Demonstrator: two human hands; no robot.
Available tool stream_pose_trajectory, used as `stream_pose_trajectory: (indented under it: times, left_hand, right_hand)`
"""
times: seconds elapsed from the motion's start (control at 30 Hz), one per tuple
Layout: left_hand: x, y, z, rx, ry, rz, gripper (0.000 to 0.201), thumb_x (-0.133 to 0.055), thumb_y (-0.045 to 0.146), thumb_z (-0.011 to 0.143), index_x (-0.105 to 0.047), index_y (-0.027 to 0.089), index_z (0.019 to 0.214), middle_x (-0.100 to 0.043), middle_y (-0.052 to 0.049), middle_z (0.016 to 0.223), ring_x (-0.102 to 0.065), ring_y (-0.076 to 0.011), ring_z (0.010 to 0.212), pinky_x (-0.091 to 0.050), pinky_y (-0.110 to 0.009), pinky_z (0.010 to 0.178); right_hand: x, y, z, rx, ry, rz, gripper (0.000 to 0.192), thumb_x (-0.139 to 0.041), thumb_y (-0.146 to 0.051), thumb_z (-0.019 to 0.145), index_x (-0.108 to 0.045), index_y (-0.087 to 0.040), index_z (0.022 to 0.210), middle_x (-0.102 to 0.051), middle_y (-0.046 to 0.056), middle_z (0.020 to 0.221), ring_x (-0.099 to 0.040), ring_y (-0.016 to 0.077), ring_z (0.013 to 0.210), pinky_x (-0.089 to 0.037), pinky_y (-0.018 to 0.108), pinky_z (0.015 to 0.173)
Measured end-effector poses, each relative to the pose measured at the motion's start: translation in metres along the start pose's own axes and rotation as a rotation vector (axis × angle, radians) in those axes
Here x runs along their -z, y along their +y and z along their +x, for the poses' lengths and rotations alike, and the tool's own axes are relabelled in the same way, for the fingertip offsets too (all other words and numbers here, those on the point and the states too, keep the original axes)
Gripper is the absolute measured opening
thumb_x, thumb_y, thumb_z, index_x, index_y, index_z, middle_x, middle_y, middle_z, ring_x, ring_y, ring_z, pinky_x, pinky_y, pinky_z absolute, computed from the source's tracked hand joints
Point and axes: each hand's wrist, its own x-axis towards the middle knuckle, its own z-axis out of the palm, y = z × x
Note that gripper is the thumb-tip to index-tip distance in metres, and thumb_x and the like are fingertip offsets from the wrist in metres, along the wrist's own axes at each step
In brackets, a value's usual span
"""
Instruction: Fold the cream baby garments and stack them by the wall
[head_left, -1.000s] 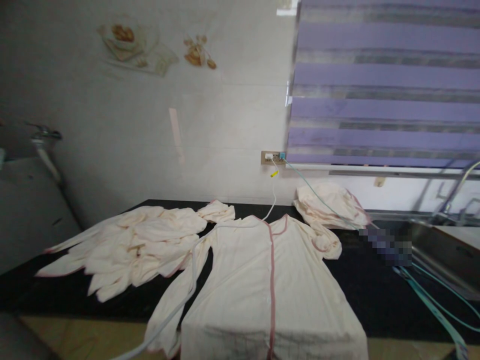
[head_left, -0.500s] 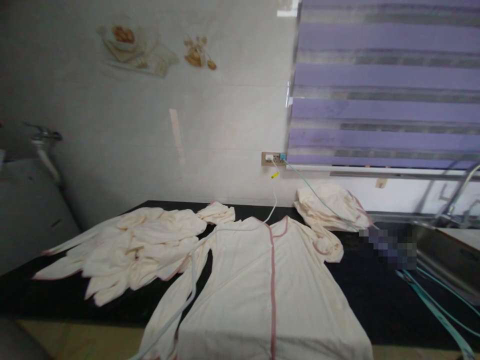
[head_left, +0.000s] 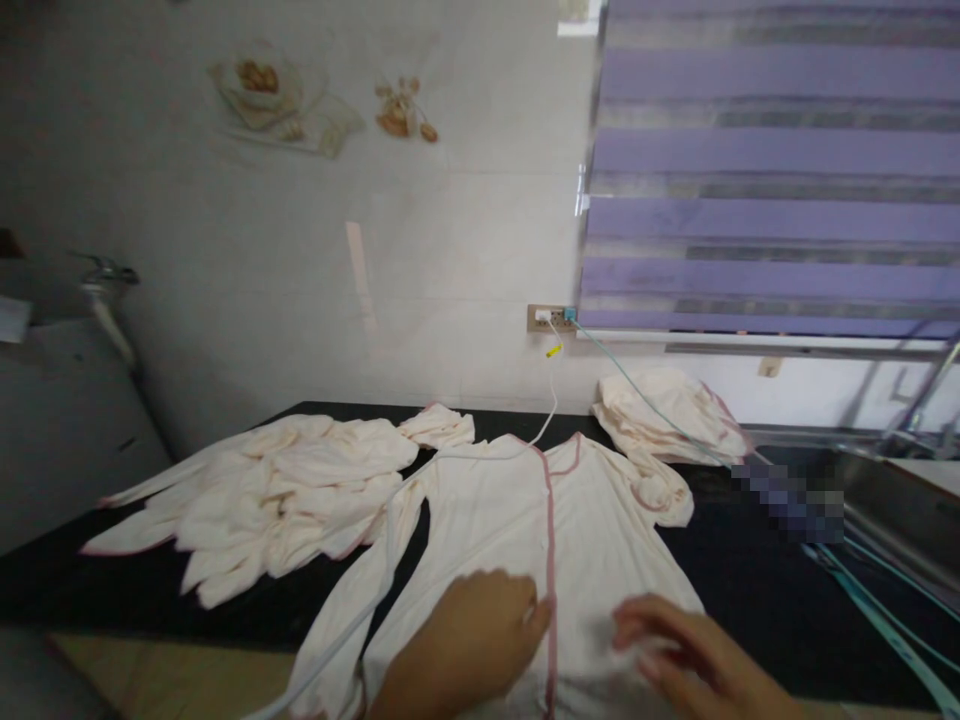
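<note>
A cream long-sleeved button-front top (head_left: pixel 600 520) with pink piping lies spread on the black counter, its collar toward the wall. Over its lower front is my left hand (head_left: pixel 480 630), back up, fingers curled down and mostly hidden. The thumb of that hand lies by the pink placket (head_left: pixel 551 570); I cannot tell whether it grips cloth. To the right of the placket hovers my right hand (head_left: pixel 686 650), slightly blurred, fingers apart and holding nothing. A white cable (head_left: pixel 390 550) runs across the top's shoulder and along its left sleeve.
A crumpled pile of cream clothing (head_left: pixel 292 500) lies on the left, a cream bundle (head_left: pixel 667 410) at the back wall. The black counter (head_left: pixel 720 590) reaches a metal sink (head_left: pixel 892 510) at right. Teal cords (head_left: pixel 877 610) hang there; a wall socket (head_left: pixel 551 318) holds two plugs.
Both of my hands have come into view from below, over the front of the top. The view has shifted slightly; the clothes lie as before.
</note>
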Motion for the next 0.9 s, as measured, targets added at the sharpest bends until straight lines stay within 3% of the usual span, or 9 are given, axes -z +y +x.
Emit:
stream_pose_trajectory:
  times: [0.07,0.1,0.17,0.27,0.33,0.43,0.67,0.9]
  left_hand:
    - [0.019,0.019,0.047,0.024,0.073,0.05,0.055,-0.027,0.042,0.102,-0.076,0.019,0.104,-0.077,-0.017,0.103,-0.073,-0.0327,0.095,-0.056,-0.047,0.085]
    - [0.018,0.025,0.07,0.028,0.109,0.036,0.053,-0.027,0.039,0.103,-0.074,0.016,0.112,-0.075,-0.018,0.11,-0.072,-0.0324,0.101,-0.055,-0.047,0.088]
    - [0.0,0.027,0.108,-0.046,0.178,0.0,0.049,-0.033,0.036,0.102,-0.065,0.015,0.133,-0.067,-0.018,0.133,-0.064,-0.0305,0.122,-0.05,-0.046,0.103]
    - [-0.048,0.015,0.136,-0.012,0.227,0.002,0.058,-0.041,0.043,0.1,-0.051,0.017,0.15,-0.048,-0.016,0.156,-0.043,-0.0367,0.144,-0.034,-0.058,0.117]
    - [-0.075,0.006,0.14,-0.017,0.266,0.0,0.058,-0.038,0.048,0.101,-0.051,0.021,0.151,-0.043,-0.011,0.161,-0.035,-0.0377,0.149,-0.026,-0.061,0.121]
    - [-0.091,-0.002,0.137,-0.037,0.295,-0.017,0.058,-0.036,0.051,0.102,-0.052,0.025,0.151,-0.041,-0.007,0.162,-0.032,-0.0365,0.151,-0.023,-0.06,0.122]
    - [-0.089,-0.001,0.138,-0.01,0.306,-0.017,0.058,-0.032,0.054,0.103,-0.05,0.03,0.152,-0.039,-0.002,0.163,-0.029,-0.0323,0.153,-0.023,-0.058,0.124]
    - [-0.089,-0.002,0.138,-0.003,0.27,-0.009,0.059,-0.032,0.056,0.102,-0.048,0.033,0.153,-0.035,0.002,0.165,-0.027,-0.0301,0.154,-0.022,-0.057,0.125]
  right_hand:
    - [0.002,-0.014,0.057,0.117,-0.08,-0.026,0.046,-0.052,-0.057,0.097,-0.068,-0.026,0.127,-0.068,0.008,0.131,-0.064,0.0254,0.121,-0.053,0.038,0.102]
    - [0.002,-0.016,0.085,0.169,-0.073,-0.044,0.049,-0.047,-0.056,0.099,-0.066,-0.023,0.128,-0.067,0.011,0.133,-0.063,0.0252,0.121,-0.053,0.038,0.103]
    - [-0.002,-0.007,0.134,0.233,-0.007,-0.159,0.052,-0.039,-0.052,0.102,-0.062,-0.017,0.133,-0.064,0.015,0.137,-0.06,0.0254,0.127,-0.048,0.041,0.109]
    - [-0.012,0.027,0.18,0.251,-0.008,-0.396,0.056,-0.034,-0.046,0.104,-0.054,-0.009,0.141,-0.056,0.021,0.145,-0.051,0.027,0.136,-0.037,0.045,0.118]
    - [-0.015,0.049,0.195,0.263,-0.028,-0.533,0.054,-0.034,-0.043,0.104,-0.054,-0.008,0.139,-0.053,0.022,0.147,-0.045,0.0279,0.141,-0.032,0.046,0.12]
    - [-0.01,0.065,0.208,0.194,-0.015,-0.679,0.051,-0.031,-0.042,0.105,-0.057,-0.01,0.136,-0.054,0.022,0.146,-0.046,0.0298,0.139,-0.034,0.049,0.117]
    - [0.033,0.094,0.235,0.014,0.028,-0.824,0.055,-0.032,-0.044,0.104,-0.052,-0.015,0.146,-0.047,0.017,0.155,-0.04,0.0325,0.145,-0.027,0.052,0.118]
    - [0.062,0.142,0.248,0.183,0.133,-0.8,0.048,-0.041,-0.041,0.098,-0.063,-0.015,0.131,-0.056,0.017,0.145,-0.046,0.0313,0.138,-0.031,0.05,0.117]
